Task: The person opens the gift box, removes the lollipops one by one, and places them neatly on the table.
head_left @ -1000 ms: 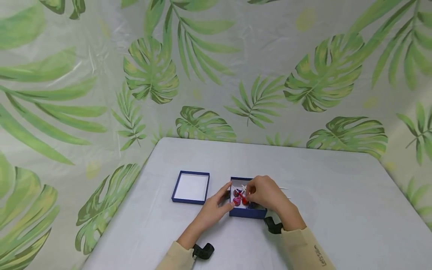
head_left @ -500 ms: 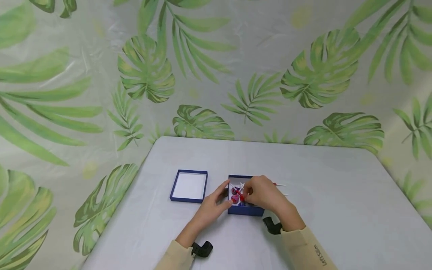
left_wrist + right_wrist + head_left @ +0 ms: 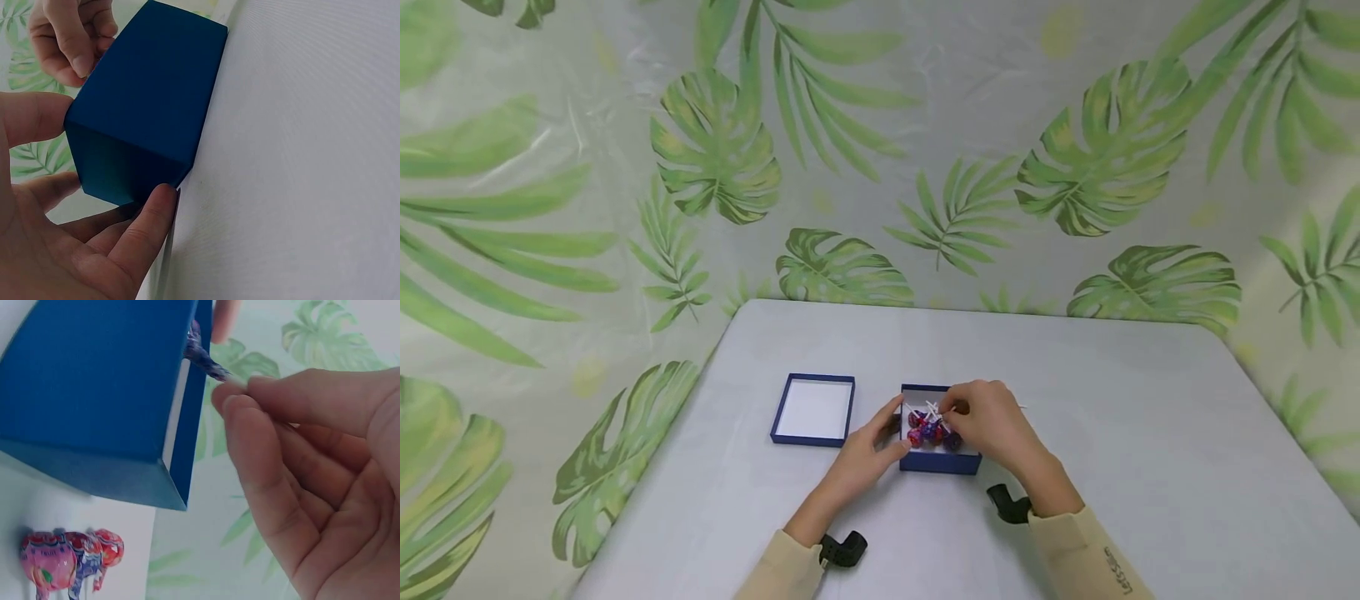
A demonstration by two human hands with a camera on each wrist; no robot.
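Note:
A blue box [image 3: 940, 462] with a white inside holds several wrapped lollipops [image 3: 932, 429], their white sticks leaning toward the back. My left hand [image 3: 862, 458] touches the box's left side, thumb at the near corner and the other fingers along the wall. In the left wrist view, the thumb [image 3: 34, 119] meets the rim and the little finger [image 3: 147, 225] touches the lower edge. Over the box's right side, my right hand [image 3: 988, 421] pinches the white stick of a purple-wrapped lollipop [image 3: 203, 359] between thumb and index finger. Its candy is partly hidden by the box wall.
A shallow blue-edged lid [image 3: 812, 408], white inside, lies left of the box on the white table [image 3: 1120, 400]. Loose lollipops [image 3: 53, 562] in pink, purple and red wrappers lie right of the box, mostly behind my right hand in the head view. A leaf-patterned curtain [image 3: 850, 167] hangs behind.
My right fingers have shifted from a red-wrapped lollipop low in the box up to a white stick. More purple wrappers show. The left hand stays at the box; the head view has shifted slightly.

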